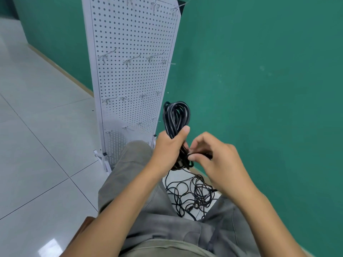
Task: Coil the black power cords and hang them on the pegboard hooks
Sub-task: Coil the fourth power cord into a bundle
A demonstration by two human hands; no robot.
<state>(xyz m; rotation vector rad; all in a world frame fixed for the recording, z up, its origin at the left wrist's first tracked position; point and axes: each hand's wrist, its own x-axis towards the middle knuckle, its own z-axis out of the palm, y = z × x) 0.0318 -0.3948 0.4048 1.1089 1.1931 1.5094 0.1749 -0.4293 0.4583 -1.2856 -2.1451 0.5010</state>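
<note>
A coil (176, 119) of black cord is gripped at its middle by the left hand (168, 145), long axis upright, loops pointing up beside the pegboard (133, 75). Its loose end is pinched by the right hand (213, 156). More cords (193, 193) are tangled on the floor.

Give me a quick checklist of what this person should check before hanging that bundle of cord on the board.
1. Bundle held firmly: ok. The left hand grips the coiled cord at its middle.
2. Loose end secured: not ok. The right hand pinches the cord end beside the bundle, not yet tucked.
3. Free hook in reach: ok. The hooks on the pegboard carry nothing.
4. Top loop open enough for a hook: ok.
5. Tail free of the cords on the floor: cannot tell.
6. Pegboard stands steady: cannot tell.
</note>
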